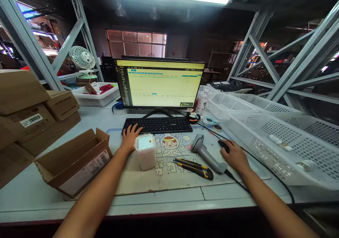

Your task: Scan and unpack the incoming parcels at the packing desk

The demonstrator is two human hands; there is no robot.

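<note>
My left hand [130, 136] rests with fingers spread on the left end of a black keyboard [164, 125]. Right beside it stands a small wrapped package [147, 156] with a pale top, upright on the desk mat [132, 181]. My right hand [235, 155] is closed over a black computer mouse [224, 146] at the mat's right side. Between the hands lie a grey barcode scanner [208, 155] and a black and yellow utility knife [194, 167]. Behind the keyboard a lit monitor [161, 86] shows a page with rows of small text.
An open cardboard box [76, 160] stands left of my forearm, near stacked cartons [23, 103]. White plastic baskets [280, 142] line the right side. A bottle [202, 102], tape rolls [209, 121] and a fan [83, 59] are farther back. Cables cross the desk at right.
</note>
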